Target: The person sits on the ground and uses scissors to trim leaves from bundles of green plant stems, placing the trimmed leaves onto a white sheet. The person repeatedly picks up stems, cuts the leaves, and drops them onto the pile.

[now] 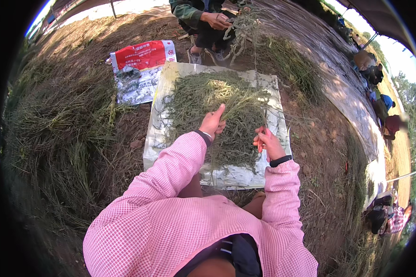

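A bunch of thin green plant stems (241, 106) is in my left hand (213, 122), thumb up, its stems fanning out to the right. My right hand (269, 142) grips red-handled scissors (261, 140), whose blades point away from me near the tips of the bunch; how far they are apart is too small to tell. Below both hands, a heap of cut grey-green plant pieces (234, 142) lies on a pale woven plastic sheet (159, 142) spread on the soil.
Piles of stems lie at the left (66, 138) and upper right (294, 69). A red and white printed sack (135, 57) lies beyond the sheet's left corner. Opposite, a co-worker's hand (217, 20) holds more plants. Several people sit at the far right beside a long tarpaulin (329, 76).
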A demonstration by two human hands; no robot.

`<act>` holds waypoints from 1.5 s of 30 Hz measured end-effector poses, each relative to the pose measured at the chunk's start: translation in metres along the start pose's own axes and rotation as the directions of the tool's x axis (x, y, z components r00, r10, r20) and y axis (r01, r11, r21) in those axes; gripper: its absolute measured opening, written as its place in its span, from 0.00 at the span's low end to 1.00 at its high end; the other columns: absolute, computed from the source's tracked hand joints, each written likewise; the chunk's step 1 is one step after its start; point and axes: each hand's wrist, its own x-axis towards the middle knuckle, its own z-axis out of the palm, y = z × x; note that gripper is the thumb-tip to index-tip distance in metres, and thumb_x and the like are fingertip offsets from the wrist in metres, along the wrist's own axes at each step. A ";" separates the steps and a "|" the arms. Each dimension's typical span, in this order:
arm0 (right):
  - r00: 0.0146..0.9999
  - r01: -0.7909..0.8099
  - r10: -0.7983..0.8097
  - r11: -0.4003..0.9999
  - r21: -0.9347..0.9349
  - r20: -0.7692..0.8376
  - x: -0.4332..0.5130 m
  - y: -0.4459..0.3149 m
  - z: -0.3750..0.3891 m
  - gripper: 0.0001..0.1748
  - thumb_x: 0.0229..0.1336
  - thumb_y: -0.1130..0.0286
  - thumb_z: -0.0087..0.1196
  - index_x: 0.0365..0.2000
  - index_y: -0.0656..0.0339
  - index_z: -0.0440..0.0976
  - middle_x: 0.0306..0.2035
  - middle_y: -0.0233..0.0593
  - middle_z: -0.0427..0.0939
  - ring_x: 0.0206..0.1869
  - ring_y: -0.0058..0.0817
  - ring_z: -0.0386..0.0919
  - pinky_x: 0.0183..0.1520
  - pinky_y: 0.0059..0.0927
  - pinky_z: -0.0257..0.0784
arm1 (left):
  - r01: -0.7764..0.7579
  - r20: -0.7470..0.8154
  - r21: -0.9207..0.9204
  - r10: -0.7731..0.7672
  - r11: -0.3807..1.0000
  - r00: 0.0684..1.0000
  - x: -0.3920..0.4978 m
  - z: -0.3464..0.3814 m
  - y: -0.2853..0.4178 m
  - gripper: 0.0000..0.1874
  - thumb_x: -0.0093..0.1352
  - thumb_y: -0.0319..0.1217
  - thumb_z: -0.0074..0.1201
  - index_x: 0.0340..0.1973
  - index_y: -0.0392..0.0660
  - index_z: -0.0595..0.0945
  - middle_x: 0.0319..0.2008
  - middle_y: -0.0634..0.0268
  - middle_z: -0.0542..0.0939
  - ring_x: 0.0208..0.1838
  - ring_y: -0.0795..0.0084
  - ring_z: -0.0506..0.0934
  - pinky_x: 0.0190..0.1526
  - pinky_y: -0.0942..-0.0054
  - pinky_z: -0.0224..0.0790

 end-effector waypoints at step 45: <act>0.940 0.306 -0.334 0.914 -0.265 -0.068 -0.001 -0.012 0.000 0.25 0.53 0.63 0.55 0.49 0.66 0.67 0.32 0.27 0.66 0.35 0.17 0.64 0.43 0.18 0.61 | 0.042 0.061 -0.192 -0.031 0.980 0.998 -0.006 0.007 -0.006 0.19 0.63 0.49 0.58 0.27 0.55 0.65 0.11 0.75 0.59 0.13 0.82 0.56 0.15 0.81 0.40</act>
